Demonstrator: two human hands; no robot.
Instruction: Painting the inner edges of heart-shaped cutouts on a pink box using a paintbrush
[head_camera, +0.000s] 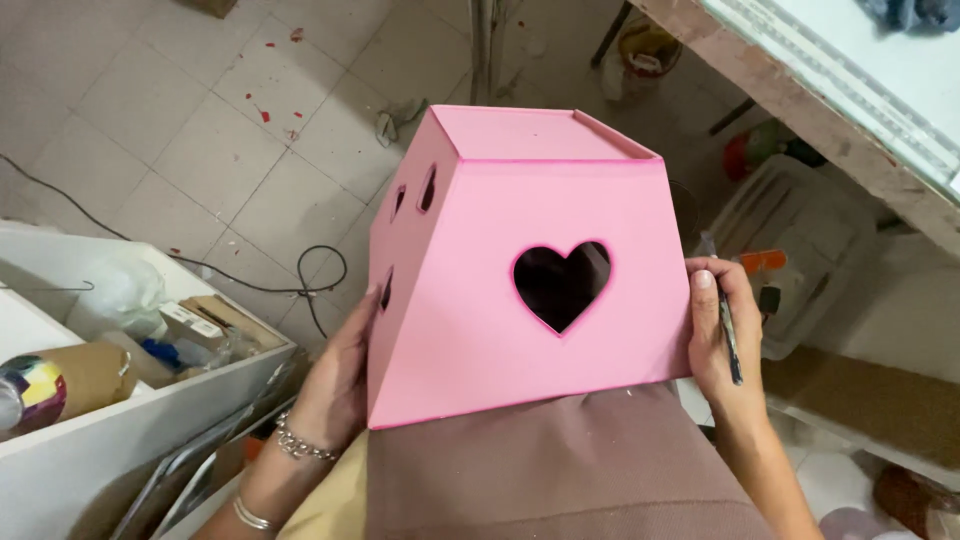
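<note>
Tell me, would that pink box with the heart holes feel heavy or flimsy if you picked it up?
The pink box is probably light: it looks hollow through the heart hole. Its flat walls and crisp edges suggest it is fairly stiff, not floppy. It rests tilted on the lap, steadied by the left hand and right hand, so it might tip if released.

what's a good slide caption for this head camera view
Pink tapered box with heart cutouts steadied on the lap by left hand and right hand, which also holds a thin brush.
</note>
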